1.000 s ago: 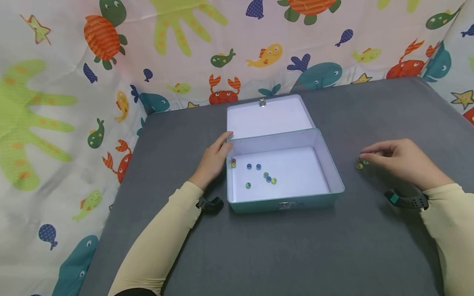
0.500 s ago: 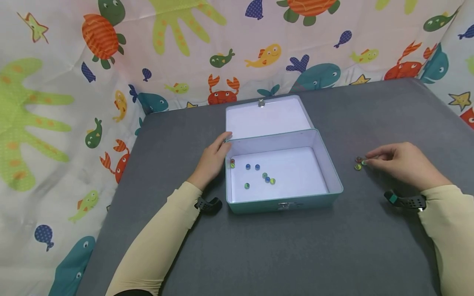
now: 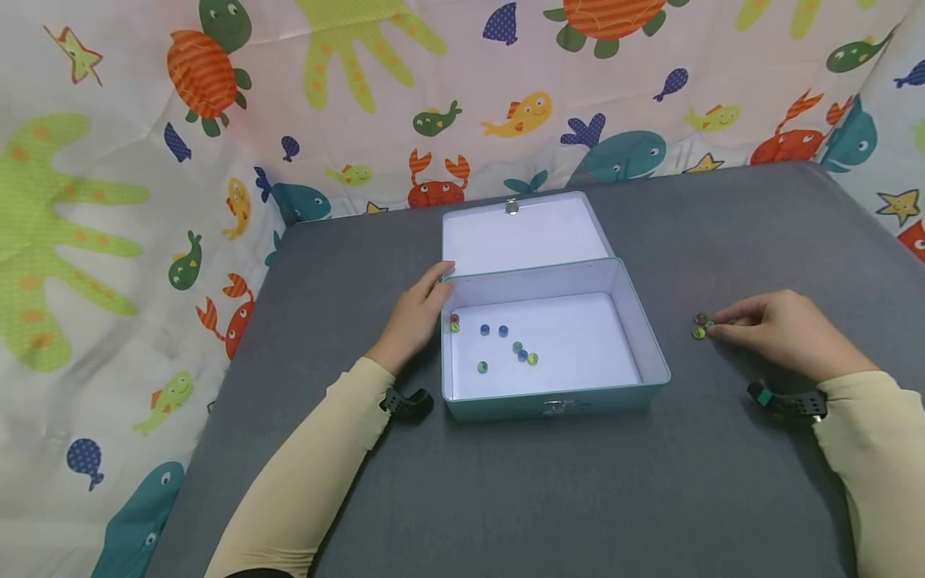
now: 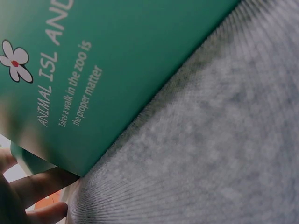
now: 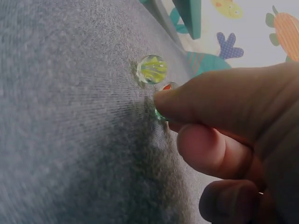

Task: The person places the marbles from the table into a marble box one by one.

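A green tin box (image 3: 556,408) with a white inside stands with its lid (image 3: 527,229) folded back. My left hand (image 3: 412,321) grips its back left corner, thumb over the rim; in the left wrist view its fingers (image 4: 42,186) lie at the box's corner. Several glass marbles, one of them blue (image 3: 503,331), lie spread on the box floor. Right of the box, my right hand (image 3: 788,333) pinches a green marble (image 5: 160,115) between thumb and forefinger, low at the cloth. A yellow marble (image 5: 152,69) and a reddish marble (image 3: 700,319) lie right beside it.
Grey cloth (image 3: 578,498) covers the table. A white curtain (image 3: 462,72) printed with sea animals hangs along the back and left edges. Both wrists wear black straps (image 3: 791,401).
My right hand has shifted slightly right and down, from over the reddish marble to the green one, so the reddish marble now shows. The left hand stays at the box corner.
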The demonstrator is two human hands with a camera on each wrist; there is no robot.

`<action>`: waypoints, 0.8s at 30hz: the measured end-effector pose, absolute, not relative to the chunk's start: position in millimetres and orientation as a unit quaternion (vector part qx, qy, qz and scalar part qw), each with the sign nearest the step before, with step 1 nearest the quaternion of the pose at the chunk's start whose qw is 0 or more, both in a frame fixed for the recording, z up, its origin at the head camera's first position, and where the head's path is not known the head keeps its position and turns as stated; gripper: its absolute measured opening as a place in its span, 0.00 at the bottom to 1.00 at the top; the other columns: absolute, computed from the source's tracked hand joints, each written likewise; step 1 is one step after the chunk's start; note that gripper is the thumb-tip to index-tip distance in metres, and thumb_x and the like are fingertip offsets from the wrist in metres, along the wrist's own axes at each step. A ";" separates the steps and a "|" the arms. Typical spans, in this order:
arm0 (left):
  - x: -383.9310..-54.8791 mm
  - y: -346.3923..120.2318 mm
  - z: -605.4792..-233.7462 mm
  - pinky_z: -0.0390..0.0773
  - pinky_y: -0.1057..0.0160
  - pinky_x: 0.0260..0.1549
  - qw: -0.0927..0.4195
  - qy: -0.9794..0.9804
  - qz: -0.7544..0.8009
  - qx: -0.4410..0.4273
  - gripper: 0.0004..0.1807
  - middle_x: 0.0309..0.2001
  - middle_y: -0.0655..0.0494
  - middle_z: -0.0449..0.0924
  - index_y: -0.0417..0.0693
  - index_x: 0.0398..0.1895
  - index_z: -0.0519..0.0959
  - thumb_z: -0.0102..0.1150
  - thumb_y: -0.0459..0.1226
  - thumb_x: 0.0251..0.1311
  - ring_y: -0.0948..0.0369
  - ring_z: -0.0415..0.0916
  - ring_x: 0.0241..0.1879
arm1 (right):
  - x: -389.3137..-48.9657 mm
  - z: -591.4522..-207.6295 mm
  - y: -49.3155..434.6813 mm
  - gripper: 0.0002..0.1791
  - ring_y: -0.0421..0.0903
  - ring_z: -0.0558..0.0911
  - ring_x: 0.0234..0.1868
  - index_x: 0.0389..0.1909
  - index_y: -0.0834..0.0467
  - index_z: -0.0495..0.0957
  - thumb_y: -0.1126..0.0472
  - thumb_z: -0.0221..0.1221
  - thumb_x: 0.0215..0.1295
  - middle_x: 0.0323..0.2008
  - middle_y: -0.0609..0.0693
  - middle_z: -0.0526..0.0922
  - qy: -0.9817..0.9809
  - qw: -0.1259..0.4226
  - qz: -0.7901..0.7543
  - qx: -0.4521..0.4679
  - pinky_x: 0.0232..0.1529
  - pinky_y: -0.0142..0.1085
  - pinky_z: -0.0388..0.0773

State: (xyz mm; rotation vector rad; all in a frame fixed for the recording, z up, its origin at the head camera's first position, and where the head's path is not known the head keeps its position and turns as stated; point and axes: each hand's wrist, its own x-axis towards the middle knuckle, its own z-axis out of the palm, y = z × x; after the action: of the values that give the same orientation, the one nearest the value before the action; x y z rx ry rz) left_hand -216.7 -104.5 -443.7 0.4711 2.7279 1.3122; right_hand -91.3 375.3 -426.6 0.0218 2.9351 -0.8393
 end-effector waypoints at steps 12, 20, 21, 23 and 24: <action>-215.4 -104.8 -443.5 0.68 0.41 0.69 0.038 0.890 0.428 0.153 0.31 0.76 0.51 0.70 0.68 0.80 0.65 0.38 0.60 0.78 0.51 0.69 0.73 | -91.1 -427.6 375.2 0.19 0.38 0.71 0.26 0.47 0.64 0.89 0.52 0.73 0.65 0.25 0.46 0.82 0.959 0.050 -0.278 0.012 0.25 0.35 0.66; -214.8 -105.6 -443.3 0.68 0.41 0.70 0.040 0.889 0.429 0.155 0.31 0.77 0.53 0.69 0.68 0.80 0.65 0.38 0.60 0.78 0.51 0.68 0.73 | -87.6 -426.7 373.6 0.20 0.39 0.70 0.26 0.47 0.63 0.89 0.49 0.73 0.66 0.26 0.48 0.82 0.955 0.039 -0.293 0.012 0.24 0.35 0.65; -214.7 -105.6 -443.1 0.67 0.41 0.70 0.042 0.889 0.430 0.155 0.31 0.77 0.53 0.68 0.68 0.80 0.65 0.38 0.60 0.78 0.51 0.68 0.73 | -87.0 -426.1 373.0 0.20 0.39 0.70 0.27 0.47 0.63 0.89 0.49 0.72 0.66 0.26 0.48 0.82 0.954 0.037 -0.297 0.011 0.24 0.36 0.65; -214.3 -105.6 -442.6 0.67 0.41 0.71 0.044 0.887 0.431 0.156 0.31 0.78 0.53 0.67 0.68 0.81 0.64 0.38 0.60 0.79 0.52 0.67 0.74 | -85.5 -424.0 371.0 0.21 0.40 0.70 0.27 0.49 0.62 0.89 0.49 0.72 0.67 0.27 0.48 0.81 0.952 0.032 -0.303 0.014 0.24 0.36 0.66; -214.4 -105.5 -442.6 0.67 0.41 0.71 0.045 0.887 0.432 0.155 0.31 0.78 0.53 0.67 0.68 0.81 0.64 0.38 0.60 0.79 0.52 0.67 0.74 | -85.0 -423.0 370.1 0.21 0.40 0.71 0.27 0.49 0.62 0.88 0.49 0.72 0.67 0.27 0.49 0.81 0.951 0.030 -0.307 0.013 0.24 0.36 0.66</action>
State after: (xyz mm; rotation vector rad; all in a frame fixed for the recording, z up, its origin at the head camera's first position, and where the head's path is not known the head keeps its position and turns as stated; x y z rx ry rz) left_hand -214.4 -105.5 -442.6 0.4746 2.7094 1.3193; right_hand -85.0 370.1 -423.0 0.0415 2.9335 -0.9453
